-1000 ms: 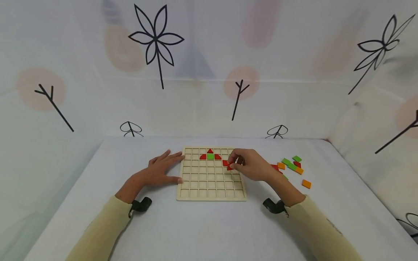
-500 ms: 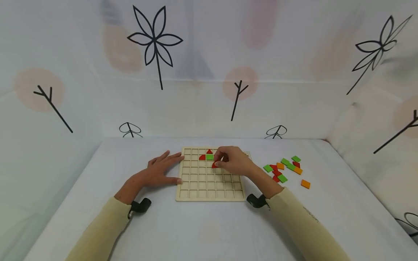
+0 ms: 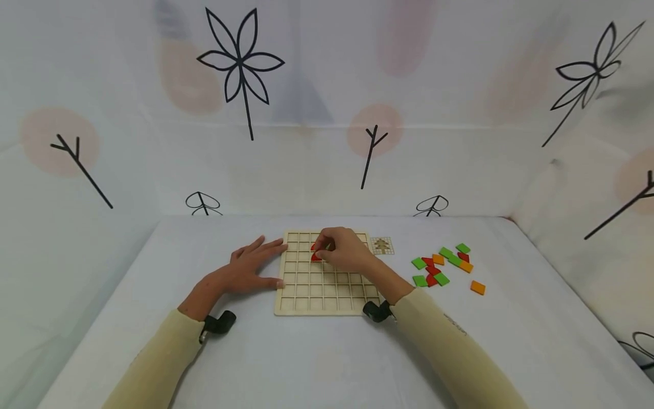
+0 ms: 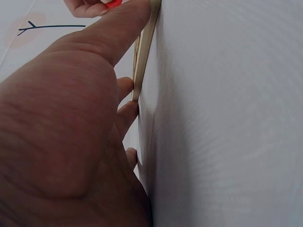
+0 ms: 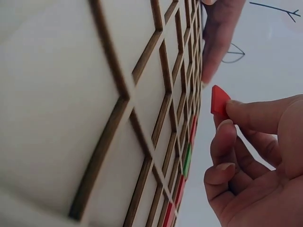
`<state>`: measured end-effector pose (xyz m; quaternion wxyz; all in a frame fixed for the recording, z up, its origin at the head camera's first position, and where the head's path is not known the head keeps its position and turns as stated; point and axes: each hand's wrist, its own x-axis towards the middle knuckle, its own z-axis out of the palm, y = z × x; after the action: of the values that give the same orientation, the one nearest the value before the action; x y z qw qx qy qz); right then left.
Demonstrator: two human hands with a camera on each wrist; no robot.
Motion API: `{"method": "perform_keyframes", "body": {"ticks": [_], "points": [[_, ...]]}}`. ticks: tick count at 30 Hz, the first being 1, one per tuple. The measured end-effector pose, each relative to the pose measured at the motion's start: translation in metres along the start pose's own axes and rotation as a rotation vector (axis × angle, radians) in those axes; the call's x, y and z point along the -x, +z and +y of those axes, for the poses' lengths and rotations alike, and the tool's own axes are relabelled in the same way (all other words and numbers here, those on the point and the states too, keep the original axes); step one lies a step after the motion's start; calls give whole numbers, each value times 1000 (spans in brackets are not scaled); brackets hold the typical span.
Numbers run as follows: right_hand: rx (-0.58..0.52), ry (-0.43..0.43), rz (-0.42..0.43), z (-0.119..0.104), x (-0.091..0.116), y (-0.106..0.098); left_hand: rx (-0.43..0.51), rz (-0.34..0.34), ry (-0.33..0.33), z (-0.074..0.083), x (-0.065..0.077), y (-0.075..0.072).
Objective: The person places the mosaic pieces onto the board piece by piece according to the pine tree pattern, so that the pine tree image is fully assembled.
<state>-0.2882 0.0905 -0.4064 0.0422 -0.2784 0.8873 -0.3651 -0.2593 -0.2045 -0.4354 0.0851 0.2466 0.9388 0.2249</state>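
Observation:
A wooden grid board (image 3: 309, 291) lies flat on the white table. My left hand (image 3: 250, 268) rests at its left edge with fingers spread and thumb against the rim; the left wrist view shows the thumb (image 4: 118, 28) close up. Over the upper left of the board, my right hand (image 3: 346, 250) pinches a small red tile (image 5: 219, 100) between thumb and fingers. In the right wrist view this tile is held clear of the grid. Beyond it, a green tile (image 5: 187, 160) and several red tiles sit in the squares, mostly hidden by my hand in the head view.
Right of the board lies a small card (image 3: 381, 246) printed with a brown tree-like pattern. Farther right, several loose green, red and orange tiles are scattered, with one orange tile (image 3: 478, 287) apart from the others. A patterned cloth backdrop (image 3: 306, 170) stands behind the table.
My right hand has moved left across the board with the red tile, uncovering the card and more of the loose tiles. The left hand has stayed at the board's edge.

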Motion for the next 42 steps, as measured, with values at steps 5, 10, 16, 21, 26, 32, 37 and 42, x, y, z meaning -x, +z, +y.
{"method": "perform_keyframes", "body": {"ticks": [5,10,16,21,26,32,37,42], "points": [[-6,17,-2,-6,-9,6,3,0,-2,-1,0,0],[-24,33,-2,-7,-18,11,-6,2,1,-1,0,0],[-12,59,-3,-6,-27,16,-8,0,7,-1,-1,0],[-14,81,-7,-7,-31,20,-6,0,9,-1,-1,0],[-1,94,-10,-8,-34,23,-9,1,15,-2,-1,1],[19,108,-24,-11,-34,23,-7,5,23,-2,-2,0],[31,106,-20,-13,-32,23,-14,4,21,-1,-2,0],[48,97,-24,-14,-31,22,-22,0,12,-1,-2,0]]}}
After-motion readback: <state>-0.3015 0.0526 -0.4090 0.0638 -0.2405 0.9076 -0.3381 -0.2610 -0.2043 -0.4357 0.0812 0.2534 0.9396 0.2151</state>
